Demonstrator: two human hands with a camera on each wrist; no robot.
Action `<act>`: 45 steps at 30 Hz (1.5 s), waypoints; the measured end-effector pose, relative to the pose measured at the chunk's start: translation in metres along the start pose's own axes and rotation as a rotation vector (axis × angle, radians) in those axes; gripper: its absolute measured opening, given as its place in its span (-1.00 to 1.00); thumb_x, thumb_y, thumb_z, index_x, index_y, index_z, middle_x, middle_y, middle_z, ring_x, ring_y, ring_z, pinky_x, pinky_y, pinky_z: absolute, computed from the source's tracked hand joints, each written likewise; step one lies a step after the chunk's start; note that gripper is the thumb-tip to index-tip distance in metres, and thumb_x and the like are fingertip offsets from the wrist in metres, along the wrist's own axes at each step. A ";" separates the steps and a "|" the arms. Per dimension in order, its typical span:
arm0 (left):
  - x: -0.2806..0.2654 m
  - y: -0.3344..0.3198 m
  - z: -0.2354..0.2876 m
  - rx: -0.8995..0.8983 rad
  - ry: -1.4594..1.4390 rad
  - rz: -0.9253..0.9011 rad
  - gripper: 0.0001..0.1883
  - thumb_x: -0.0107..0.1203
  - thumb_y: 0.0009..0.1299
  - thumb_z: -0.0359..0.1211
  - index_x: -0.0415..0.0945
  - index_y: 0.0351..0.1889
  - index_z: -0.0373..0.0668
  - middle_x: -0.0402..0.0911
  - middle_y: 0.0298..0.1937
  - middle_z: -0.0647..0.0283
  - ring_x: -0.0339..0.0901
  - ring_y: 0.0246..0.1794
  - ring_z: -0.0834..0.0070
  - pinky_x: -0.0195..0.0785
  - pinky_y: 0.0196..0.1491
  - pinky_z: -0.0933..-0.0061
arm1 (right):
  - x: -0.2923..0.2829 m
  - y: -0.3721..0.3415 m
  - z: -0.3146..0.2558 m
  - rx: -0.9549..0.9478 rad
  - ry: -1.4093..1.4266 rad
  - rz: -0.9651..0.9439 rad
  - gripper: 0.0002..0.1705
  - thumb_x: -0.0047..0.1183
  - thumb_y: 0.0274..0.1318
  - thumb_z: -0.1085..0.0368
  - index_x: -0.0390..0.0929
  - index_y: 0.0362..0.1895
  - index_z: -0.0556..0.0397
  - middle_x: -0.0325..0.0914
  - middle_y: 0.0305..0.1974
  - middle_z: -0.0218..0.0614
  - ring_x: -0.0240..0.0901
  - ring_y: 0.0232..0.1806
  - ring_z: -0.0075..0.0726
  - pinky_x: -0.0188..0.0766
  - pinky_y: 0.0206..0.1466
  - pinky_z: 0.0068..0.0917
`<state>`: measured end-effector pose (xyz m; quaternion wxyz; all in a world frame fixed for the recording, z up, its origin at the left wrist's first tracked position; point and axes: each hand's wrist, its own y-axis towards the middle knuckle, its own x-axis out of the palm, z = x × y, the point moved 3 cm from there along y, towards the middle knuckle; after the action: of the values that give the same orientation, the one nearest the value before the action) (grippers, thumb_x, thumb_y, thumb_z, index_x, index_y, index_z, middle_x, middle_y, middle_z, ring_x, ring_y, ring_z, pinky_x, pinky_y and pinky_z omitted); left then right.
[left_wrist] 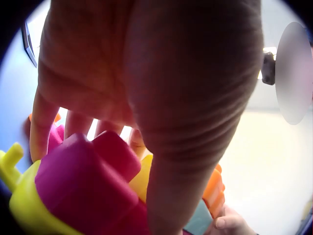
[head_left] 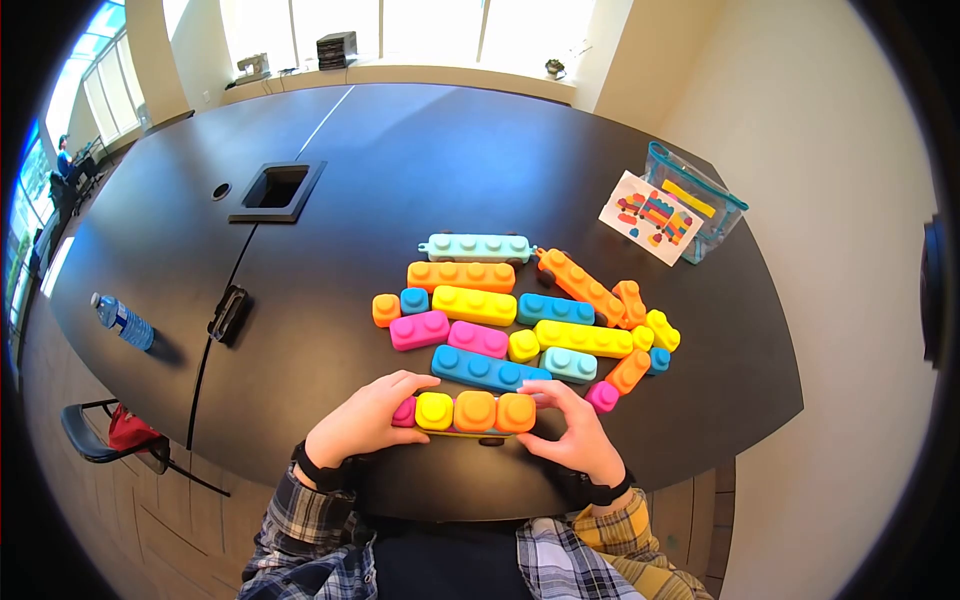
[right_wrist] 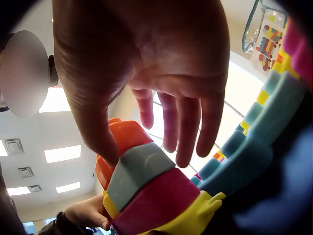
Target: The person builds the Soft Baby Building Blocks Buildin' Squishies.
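Plainly, both hands (head_left: 365, 418) (head_left: 577, 432) clamped on stacked blocks (head_left: 475, 411), (loose blocks (head_left: 490, 370) just beyond), near the table edge (head_left: 450, 503)

My right hand (right_wrist: 146, 63) arches over a block stack (right_wrist: 156, 196), my thumb pressed to its side, my 4 other fingers stretched past it. The stack runs orange, pale blue, magenta, then yellow with a hooked end. My left hand (right_wrist: 88, 213) is at its far end. Blue blocks (right_wrist: 242, 159) line the right, below a clear pouch (right_wrist: 250, 32) and picture card (right_wrist: 269, 46).
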<state>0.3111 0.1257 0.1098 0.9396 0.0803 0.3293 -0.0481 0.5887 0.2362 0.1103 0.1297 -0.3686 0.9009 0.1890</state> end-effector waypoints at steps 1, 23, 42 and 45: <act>0.002 -0.002 -0.002 -0.024 0.052 -0.020 -0.28 0.57 0.20 -0.32 0.51 0.33 -0.13 0.64 0.20 0.05 0.60 0.20 0.02 0.49 0.26 0.14 | 0.002 0.001 0.001 0.117 0.040 -0.023 -0.37 0.50 -0.01 0.43 0.60 0.20 0.08 0.67 0.12 -0.16 0.66 0.17 -0.19 0.57 0.32 -0.27; -0.057 -0.001 -0.015 -0.093 0.240 0.311 -0.51 0.55 -0.01 -0.25 0.70 -0.09 -0.12 0.78 -0.20 0.11 0.75 -0.16 0.06 0.64 -0.06 0.17 | 0.009 0.047 -0.012 -0.050 -0.227 -0.044 -0.32 0.46 0.18 0.25 0.54 0.36 0.06 0.69 0.08 -0.19 0.69 0.05 -0.16 0.61 0.05 -0.26; -0.126 0.050 -0.147 -0.402 0.368 0.508 -0.45 0.58 -0.04 -0.24 0.67 -0.06 -0.18 0.80 -0.17 0.05 0.76 -0.09 0.05 0.62 0.05 0.17 | -0.030 0.030 -0.024 -0.049 -0.371 -0.232 -0.63 0.32 0.33 0.22 0.68 0.15 0.08 0.70 0.00 -0.18 0.66 0.00 -0.02 0.58 0.10 -0.25; -0.122 0.052 -0.146 -0.402 0.365 0.498 -0.46 0.58 -0.03 -0.25 0.67 -0.07 -0.16 0.80 -0.16 0.06 0.76 -0.08 0.04 0.62 0.06 0.16 | -0.041 0.030 -0.020 -0.026 -0.369 -0.196 -0.64 0.33 0.32 0.22 0.68 0.12 0.08 0.69 -0.02 -0.19 0.65 -0.01 -0.03 0.57 0.08 -0.27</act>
<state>0.1343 0.2075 0.0805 0.8452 -0.0210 0.4649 0.2628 0.5938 0.2721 0.1504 0.3054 -0.4152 0.8192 0.2514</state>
